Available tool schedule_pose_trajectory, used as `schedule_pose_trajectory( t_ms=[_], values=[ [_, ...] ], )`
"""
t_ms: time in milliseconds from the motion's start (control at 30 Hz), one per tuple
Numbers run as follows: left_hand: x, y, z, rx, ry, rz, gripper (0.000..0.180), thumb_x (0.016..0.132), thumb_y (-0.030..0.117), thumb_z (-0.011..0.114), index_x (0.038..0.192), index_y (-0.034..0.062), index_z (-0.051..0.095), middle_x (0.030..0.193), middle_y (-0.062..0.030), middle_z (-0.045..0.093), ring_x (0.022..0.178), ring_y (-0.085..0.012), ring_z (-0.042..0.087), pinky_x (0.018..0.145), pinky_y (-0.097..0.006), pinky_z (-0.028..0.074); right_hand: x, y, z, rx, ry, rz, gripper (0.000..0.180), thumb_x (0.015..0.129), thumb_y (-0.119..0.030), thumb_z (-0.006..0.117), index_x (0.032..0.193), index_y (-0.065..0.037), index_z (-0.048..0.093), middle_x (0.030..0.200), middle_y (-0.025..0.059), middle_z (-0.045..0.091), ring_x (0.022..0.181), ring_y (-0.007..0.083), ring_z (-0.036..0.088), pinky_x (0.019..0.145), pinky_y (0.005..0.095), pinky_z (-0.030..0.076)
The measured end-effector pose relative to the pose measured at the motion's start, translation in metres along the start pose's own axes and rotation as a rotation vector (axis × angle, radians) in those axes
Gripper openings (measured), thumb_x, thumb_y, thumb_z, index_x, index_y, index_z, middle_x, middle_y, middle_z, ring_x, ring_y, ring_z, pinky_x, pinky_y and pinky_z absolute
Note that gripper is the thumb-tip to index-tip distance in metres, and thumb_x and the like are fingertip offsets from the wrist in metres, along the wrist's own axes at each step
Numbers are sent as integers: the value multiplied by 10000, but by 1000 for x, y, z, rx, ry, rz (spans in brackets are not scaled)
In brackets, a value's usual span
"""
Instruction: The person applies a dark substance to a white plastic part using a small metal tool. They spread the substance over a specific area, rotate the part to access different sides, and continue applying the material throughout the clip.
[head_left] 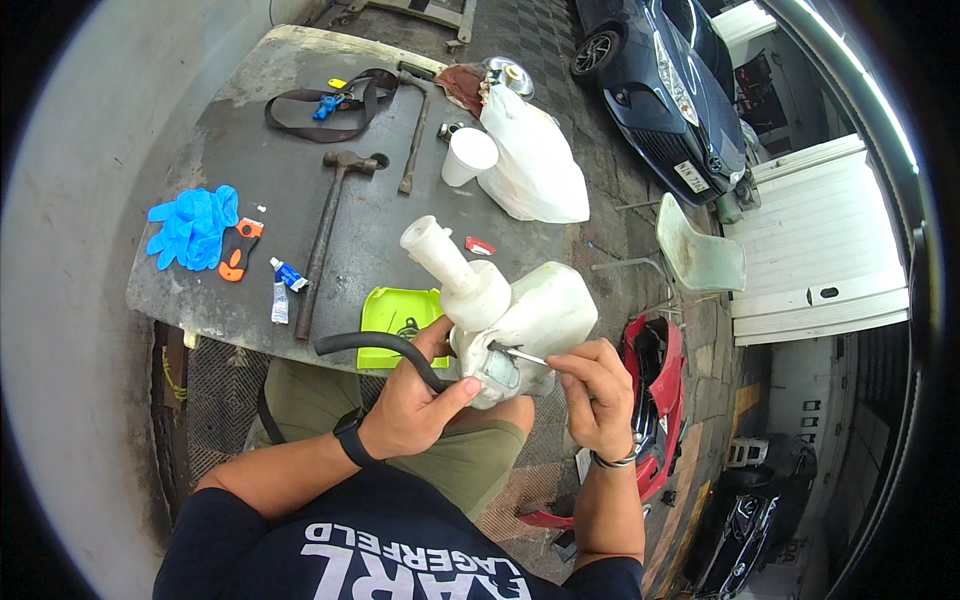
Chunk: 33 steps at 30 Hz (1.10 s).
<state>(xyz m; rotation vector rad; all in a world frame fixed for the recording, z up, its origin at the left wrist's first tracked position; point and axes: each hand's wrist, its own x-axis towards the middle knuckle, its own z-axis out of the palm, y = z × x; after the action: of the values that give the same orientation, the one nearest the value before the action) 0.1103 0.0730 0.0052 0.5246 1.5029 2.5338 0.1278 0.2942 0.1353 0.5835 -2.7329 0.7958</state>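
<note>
A white plastic fluid reservoir (550, 305) with a tall filler neck (432, 250) is held above my lap at the table's near edge. My left hand (408, 408) grips its left side, thumb along the lower face. A black rubber hose (375, 341) curves out leftward past that hand. Between the thumb and fingers of my right hand (597, 398) is a thin white stick (527, 356). Its dark tip meets the reservoir's wall at the upper edge of a greyish patch (502, 372). Just behind my left hand lies a lime-green tray (385, 312) with small dark pieces in it.
The grey table (270, 180) carries a hammer (328, 235), blue gloves (195, 225), an orange-black cutter (240, 248), small tubes (288, 275), a strap (310, 118), a white cup (469, 157) and a plastic bag (535, 160). A chair (690, 245) and red bumper (655, 400) stand right.
</note>
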Motion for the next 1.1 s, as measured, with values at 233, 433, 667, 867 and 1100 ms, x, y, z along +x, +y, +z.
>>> schedule_pose_trajectory(
  t_ms=[233,433,667,867,1100],
  values=[
    [1,4,-1,-66,8,-51,756,985,103,668,1577,-100,244,1463,-204,497,1324,-259,511,1129,-408,399,-4,-5,10,-76,28,-31,326,816,122,642,1098,-12,734,889,108,643,762,239,608,652,342,476],
    [0,10,-3,-88,3,-107,771,990,98,654,1586,-102,209,1507,-205,462,1403,-270,462,1179,-408,352,-11,-10,14,-176,56,-76,402,741,85,677,1119,-34,746,894,97,648,739,279,608,632,372,497],
    [2,6,0,-75,44,-59,755,992,108,660,1583,-92,236,1443,-195,521,1304,-249,542,1115,-392,423,-18,-16,14,-271,65,-110,434,715,67,693,1130,-46,748,911,86,652,711,260,587,608,371,472],
    [10,14,-10,-57,65,-79,735,995,154,662,1563,-108,277,1456,-193,521,1345,-252,523,1127,-397,420,-18,-25,6,-330,184,-168,474,683,60,682,1136,-61,753,893,79,652,694,263,576,606,371,445],
    [52,22,-78,-398,152,-91,540,1051,210,574,1498,-40,404,1425,-158,583,1299,-262,608,1113,-416,500,-29,-28,28,319,479,412,199,925,11,626,1090,47,731,892,120,670,774,175,600,707,300,462]
  ],
)
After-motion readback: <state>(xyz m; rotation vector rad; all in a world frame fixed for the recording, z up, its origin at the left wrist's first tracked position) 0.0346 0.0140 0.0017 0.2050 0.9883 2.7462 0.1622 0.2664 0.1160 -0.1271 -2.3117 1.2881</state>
